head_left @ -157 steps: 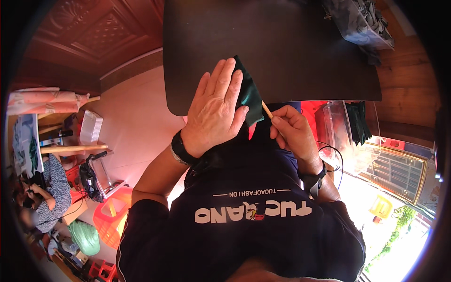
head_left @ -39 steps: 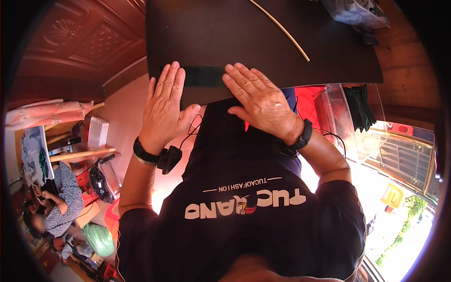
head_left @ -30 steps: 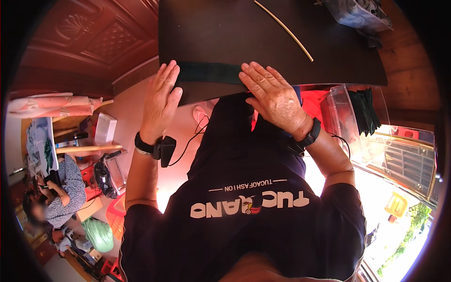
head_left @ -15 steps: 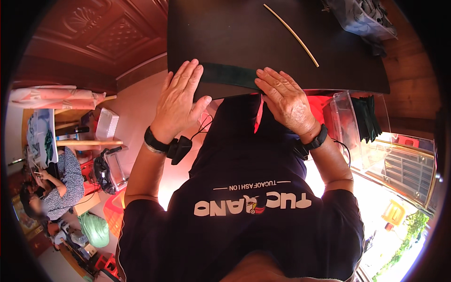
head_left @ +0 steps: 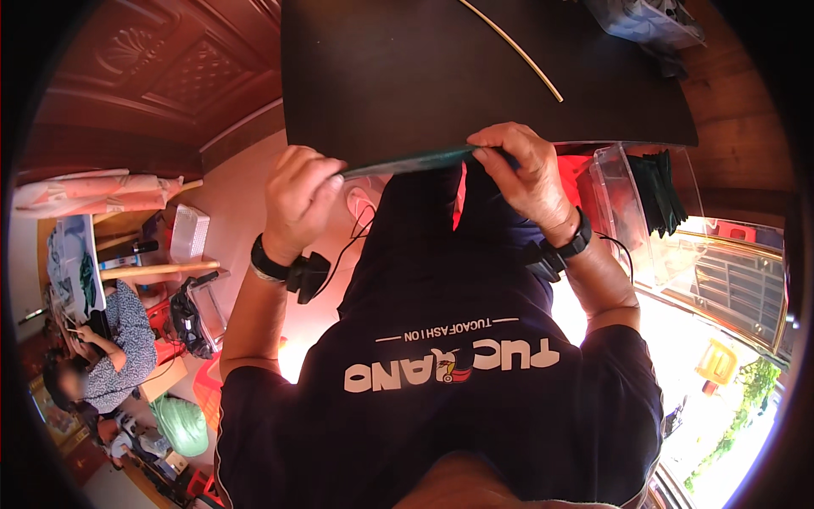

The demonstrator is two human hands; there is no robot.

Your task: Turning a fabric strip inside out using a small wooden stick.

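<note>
A dark green strip of what looks like fabric (head_left: pixel 407 161) stretches between my two hands at the near edge of the dark table (head_left: pixel 381 76). My left hand (head_left: pixel 301 191) pinches its left end between thumb and fingers. At the other end, my right hand (head_left: pixel 521 165) grips the strip the same way. The strip is seen nearly edge-on, raised off the tabletop. Farther back on the table lies a thin, pale, slightly curved stick (head_left: pixel 517 55), apart from both hands.
A clear bin with grey pieces (head_left: pixel 653 21) stands at the table's far right. Right of my lap, a clear plastic box (head_left: pixel 612 178) holds dark green strips (head_left: pixel 661 191). To the left, a person in a patterned top (head_left: pixel 127 339) sits near a white basket (head_left: pixel 189 233).
Both hands lay flat on the strip against the table. Now the fingers have closed on its ends, and the strip is lifted and tilted toward me.
</note>
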